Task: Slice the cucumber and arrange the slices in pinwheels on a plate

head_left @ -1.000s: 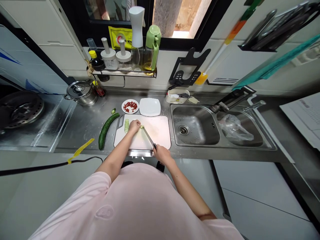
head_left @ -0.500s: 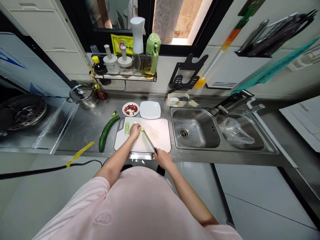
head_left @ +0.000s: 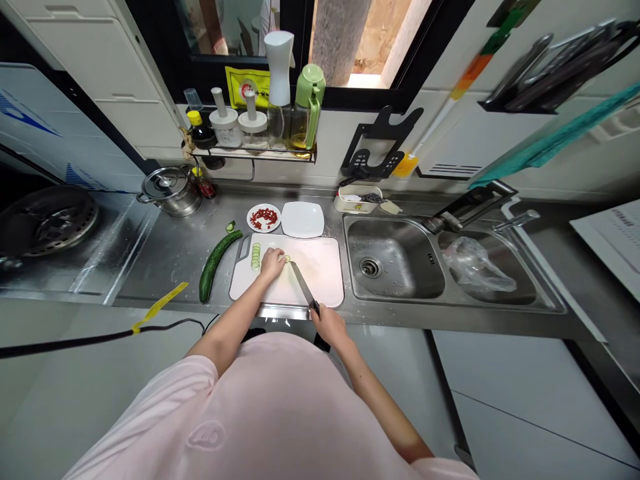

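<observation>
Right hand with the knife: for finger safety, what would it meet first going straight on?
Probably the cucumber piece under the left hand's fingertips, just past the kitchen knife in the right hand; depth is hard to judge.

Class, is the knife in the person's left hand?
No, the kitchen knife is gripped in the right hand, while the left hand rests on cucumber on the cutting board.

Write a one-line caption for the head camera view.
Left hand on a cucumber piece, right hand holding a kitchen knife on a cutting board.
</observation>
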The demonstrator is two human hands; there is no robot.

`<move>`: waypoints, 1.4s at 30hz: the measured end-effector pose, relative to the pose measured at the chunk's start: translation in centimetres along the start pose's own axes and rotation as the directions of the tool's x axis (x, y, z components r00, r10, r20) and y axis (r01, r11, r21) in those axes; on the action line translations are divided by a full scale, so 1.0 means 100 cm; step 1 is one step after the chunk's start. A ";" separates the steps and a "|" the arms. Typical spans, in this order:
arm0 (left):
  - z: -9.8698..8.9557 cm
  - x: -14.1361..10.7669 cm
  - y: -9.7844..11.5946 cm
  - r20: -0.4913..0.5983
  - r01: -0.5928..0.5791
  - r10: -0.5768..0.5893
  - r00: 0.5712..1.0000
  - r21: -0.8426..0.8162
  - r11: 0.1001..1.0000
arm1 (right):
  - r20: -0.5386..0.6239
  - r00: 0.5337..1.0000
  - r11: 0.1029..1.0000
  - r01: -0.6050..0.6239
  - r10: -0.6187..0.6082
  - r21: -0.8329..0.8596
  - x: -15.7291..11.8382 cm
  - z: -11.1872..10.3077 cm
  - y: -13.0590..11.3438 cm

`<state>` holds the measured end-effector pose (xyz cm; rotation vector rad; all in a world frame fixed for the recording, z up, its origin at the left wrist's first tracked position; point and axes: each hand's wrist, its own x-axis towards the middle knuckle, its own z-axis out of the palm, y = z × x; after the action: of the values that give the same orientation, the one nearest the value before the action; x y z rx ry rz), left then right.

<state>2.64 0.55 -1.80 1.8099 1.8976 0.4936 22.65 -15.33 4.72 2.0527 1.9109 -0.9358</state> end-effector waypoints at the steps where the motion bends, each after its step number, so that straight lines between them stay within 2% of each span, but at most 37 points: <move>1: 0.000 0.000 0.001 0.005 0.007 -0.008 1.000 0.006 1.000 | -0.003 1.000 1.000 -0.009 0.009 0.014 0.000 0.001 0.001; 6: 0.001 -0.001 0.003 -0.002 -0.001 0.001 1.000 0.004 1.000 | -0.009 0.998 0.996 -0.057 0.058 0.069 0.001 0.002 0.003; 12: 0.003 -0.002 0.006 -0.011 -0.013 0.014 1.000 0.029 0.999 | -0.025 0.999 0.992 -0.034 0.037 0.118 0.006 0.004 0.011; 17: -0.004 -0.002 0.015 -0.006 0.015 -0.015 1.000 0.017 1.000 | -0.005 0.998 0.986 -0.053 0.055 0.161 0.011 0.005 0.017; 21: -0.010 -0.006 0.023 0.026 0.087 -0.086 0.996 -0.057 0.995 | -0.035 0.999 0.985 -0.035 0.041 0.170 0.014 0.006 0.020; 25: -0.014 -0.019 0.023 0.044 0.136 -0.130 0.991 -0.190 0.972 | -0.057 0.998 0.983 -0.027 0.038 0.180 0.017 0.007 0.021; 29: -0.017 -0.043 0.009 0.023 0.166 -0.166 0.986 -0.280 0.946 | -0.051 0.998 0.982 -0.027 0.037 0.186 0.018 0.007 0.022; 33: -0.024 -0.062 -0.019 -0.054 0.240 -0.265 0.963 -0.279 0.930 | -0.043 0.998 0.981 -0.035 0.044 0.193 0.019 0.006 0.021; 38: -0.037 -0.066 -0.051 -0.151 0.283 -0.335 0.930 -0.285 0.916 | -0.050 0.997 0.979 -0.039 0.050 0.200 0.020 0.005 0.020; 42: -0.044 -0.063 -0.057 -0.177 0.339 -0.372 0.911 -0.192 0.921 | -0.081 0.995 0.979 -0.033 0.051 0.203 0.021 0.004 0.018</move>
<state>-4.40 -5.84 -0.82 1.3102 2.2018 0.7022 24.18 -14.07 2.73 2.2719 1.8746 -1.0887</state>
